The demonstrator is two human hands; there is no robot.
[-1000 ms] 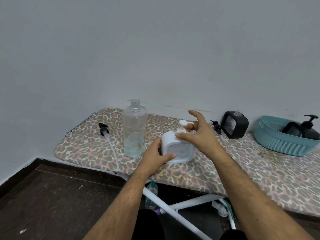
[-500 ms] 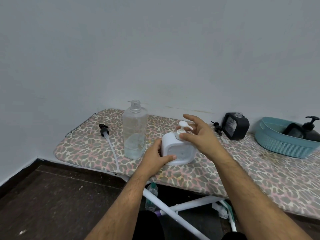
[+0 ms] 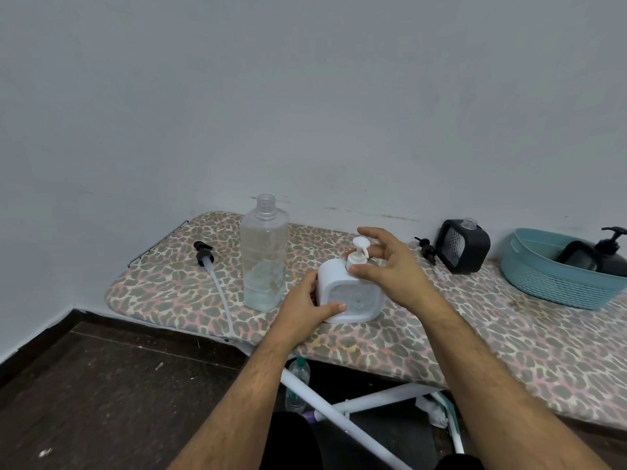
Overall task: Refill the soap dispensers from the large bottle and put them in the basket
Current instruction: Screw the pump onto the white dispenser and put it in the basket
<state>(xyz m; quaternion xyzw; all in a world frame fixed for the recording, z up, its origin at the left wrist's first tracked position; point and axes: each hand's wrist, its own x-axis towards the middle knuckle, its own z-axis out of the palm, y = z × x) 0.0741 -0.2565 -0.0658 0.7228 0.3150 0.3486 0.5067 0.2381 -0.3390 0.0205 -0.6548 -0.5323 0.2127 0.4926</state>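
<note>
The white soap dispenser (image 3: 351,293) stands upright near the front edge of the leopard-print worktop (image 3: 509,334), its white pump (image 3: 358,254) seated in its neck; the left hand (image 3: 307,308) grips its lower left side with curled fingers, while the right hand (image 3: 390,269) pinches the pump collar between thumb and fingers. Just to its left stands the large clear bottle (image 3: 264,256), uncapped, with a black pump and tube (image 3: 210,269) lying beyond. Well to the right sit an open black dispenser (image 3: 463,245) and the teal basket (image 3: 549,283) holding another black dispenser (image 3: 607,252).

White soap dispenser (image 3: 351,293) upright beside the uncapped, nearly empty large bottle (image 3: 264,256).
</note>
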